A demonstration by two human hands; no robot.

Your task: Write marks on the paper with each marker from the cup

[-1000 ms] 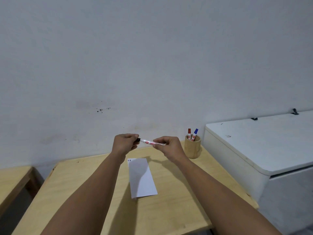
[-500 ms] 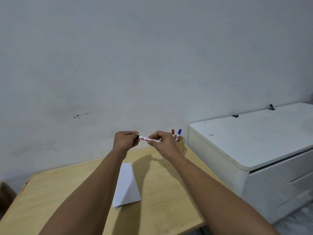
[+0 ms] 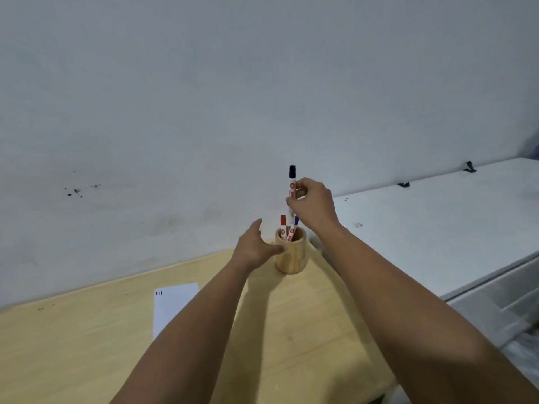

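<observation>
A round wooden cup (image 3: 290, 259) stands on the far right of the wooden table (image 3: 87, 345). A red-capped marker (image 3: 282, 224) and a blue-capped marker (image 3: 295, 221) stick out of it. My right hand (image 3: 312, 204) holds a capped black marker (image 3: 292, 182) upright, its lower end just above the cup's mouth. My left hand (image 3: 255, 247) touches the cup's left side with fingers spread. A white paper (image 3: 170, 307) lies on the table to the left, with small marks near its top corner, partly hidden by my left forearm.
A white cabinet (image 3: 437, 228) stands right of the table, against the pale wall. The wall rises directly behind the cup.
Both hands held the black marker level between them before. Now my left hand has let go and rests against the cup, and my right hand has turned the marker upright over the cup.
</observation>
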